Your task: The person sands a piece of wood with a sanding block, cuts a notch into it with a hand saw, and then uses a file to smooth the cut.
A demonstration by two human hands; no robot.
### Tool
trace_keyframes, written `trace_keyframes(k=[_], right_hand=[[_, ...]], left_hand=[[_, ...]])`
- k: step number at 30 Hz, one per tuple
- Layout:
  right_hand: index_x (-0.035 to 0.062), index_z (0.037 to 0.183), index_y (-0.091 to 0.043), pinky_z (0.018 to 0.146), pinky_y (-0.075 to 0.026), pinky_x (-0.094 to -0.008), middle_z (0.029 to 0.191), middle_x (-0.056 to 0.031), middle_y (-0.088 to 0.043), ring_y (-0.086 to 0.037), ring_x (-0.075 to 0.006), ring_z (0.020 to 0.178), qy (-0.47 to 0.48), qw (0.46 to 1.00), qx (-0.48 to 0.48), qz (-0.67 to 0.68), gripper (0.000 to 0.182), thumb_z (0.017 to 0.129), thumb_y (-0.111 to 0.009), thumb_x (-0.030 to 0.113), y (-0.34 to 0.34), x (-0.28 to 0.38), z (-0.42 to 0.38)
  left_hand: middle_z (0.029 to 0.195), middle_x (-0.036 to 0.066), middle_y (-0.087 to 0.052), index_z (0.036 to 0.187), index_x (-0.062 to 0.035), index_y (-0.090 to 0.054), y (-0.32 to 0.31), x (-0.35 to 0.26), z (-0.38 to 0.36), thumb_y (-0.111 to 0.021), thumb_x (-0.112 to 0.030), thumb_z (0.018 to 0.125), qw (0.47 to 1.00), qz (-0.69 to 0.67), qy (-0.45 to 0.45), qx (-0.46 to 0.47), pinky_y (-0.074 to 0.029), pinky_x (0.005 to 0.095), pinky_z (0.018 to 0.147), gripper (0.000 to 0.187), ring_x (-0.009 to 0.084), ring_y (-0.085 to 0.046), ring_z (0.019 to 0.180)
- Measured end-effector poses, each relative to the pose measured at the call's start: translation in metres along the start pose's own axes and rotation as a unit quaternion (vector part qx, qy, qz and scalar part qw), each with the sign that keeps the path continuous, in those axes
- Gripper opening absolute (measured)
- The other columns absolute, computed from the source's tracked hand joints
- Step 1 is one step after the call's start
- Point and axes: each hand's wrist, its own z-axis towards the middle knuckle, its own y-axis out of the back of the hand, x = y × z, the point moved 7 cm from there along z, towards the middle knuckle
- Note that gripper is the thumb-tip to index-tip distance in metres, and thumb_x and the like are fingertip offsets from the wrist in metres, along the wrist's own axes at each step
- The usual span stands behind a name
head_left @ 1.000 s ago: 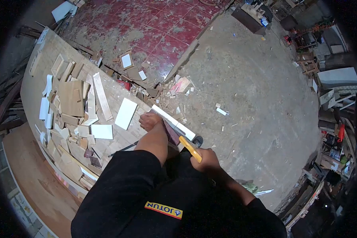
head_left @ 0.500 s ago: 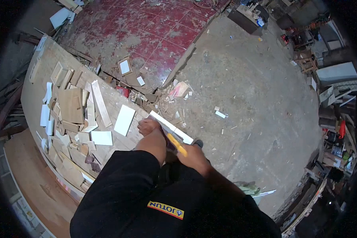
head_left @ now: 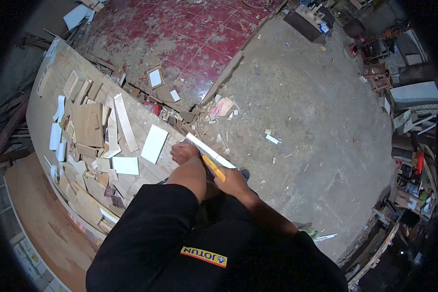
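Observation:
A long, narrow white board (head_left: 210, 150) sticks out past the table's edge, slanting down to the right. My left hand (head_left: 184, 153) is closed at the board's near side, by the table edge; its fingertips are partly hidden. In my right hand (head_left: 232, 182) is the yellow handle of a handsaw (head_left: 214, 168). The saw lies close along the board, its blade mostly hidden, so contact with the board cannot be made out. To the left of my left hand, a white rectangular panel (head_left: 154, 143) rests flat on the table.
The wooden table (head_left: 145, 176) carries wood offcuts, a brown panel (head_left: 87, 125) and another white piece (head_left: 125, 166). Scraps lie on the concrete floor (head_left: 297, 107), including a small white block (head_left: 272, 139). Clutter lines the right wall. A shoe (head_left: 246, 173) shows beside my right hand.
My right hand has pushed the handsaw a little forward and to the left along the board. My left hand stays at the board, and the whole view has shifted slightly.

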Motion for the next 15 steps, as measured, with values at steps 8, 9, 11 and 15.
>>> trace_keyframes(k=[8,9,11,15], right_hand=[[0.0008,0.097,-0.069,0.078,-0.053,-0.0493,0.089,-0.0265,-0.068,-0.067,-0.0437,0.089,-0.104,0.991,0.082,0.015,0.029,0.081,-0.063,0.024,0.075,0.04,-0.074],[0.002,0.098,-0.069,0.08,-0.053,-0.0511,0.089,-0.0255,-0.069,-0.067,-0.0437,0.088,-0.116,0.99,0.078,-0.017,0.033,0.08,-0.063,0.028,0.073,0.044,-0.071],[0.0015,0.097,-0.069,0.08,-0.053,-0.0512,0.089,-0.0253,-0.069,-0.067,-0.0436,0.088,-0.081,0.995,0.047,-0.025,0.033,0.079,-0.063,0.028,0.046,0.036,-0.048],[-0.0004,0.095,-0.07,0.08,-0.053,-0.0512,0.089,-0.0262,-0.069,-0.067,-0.0435,0.089,-0.036,0.997,0.029,-0.061,0.034,0.078,-0.063,0.028,-0.001,0.021,0.013]], left_hand=[[0.107,0.022,-0.059,0.103,-0.0019,-0.061,0.007,-0.003,-0.002,-0.045,-0.03,0.096,0.999,-0.026,0.018,-0.006,-0.046,0.053,0.089,0.033,0.0427,-0.058,0.101],[0.107,0.022,-0.059,0.103,-0.0019,-0.061,0.005,-0.003,0.001,-0.045,-0.03,0.096,0.999,-0.029,0.017,-0.009,-0.046,0.053,0.089,0.033,0.0427,-0.058,0.101],[0.108,0.022,-0.059,0.104,-0.0021,-0.061,-0.001,0.0,0.002,-0.044,-0.03,0.096,1.0,-0.014,0.018,-0.015,-0.046,0.0528,0.09,0.033,0.0423,-0.058,0.101],[0.109,0.022,-0.059,0.105,-0.0027,-0.06,0.005,-0.005,-0.001,-0.044,-0.029,0.097,1.0,-0.021,0.011,-0.011,-0.046,0.0518,0.092,0.032,0.0413,-0.057,0.103]])
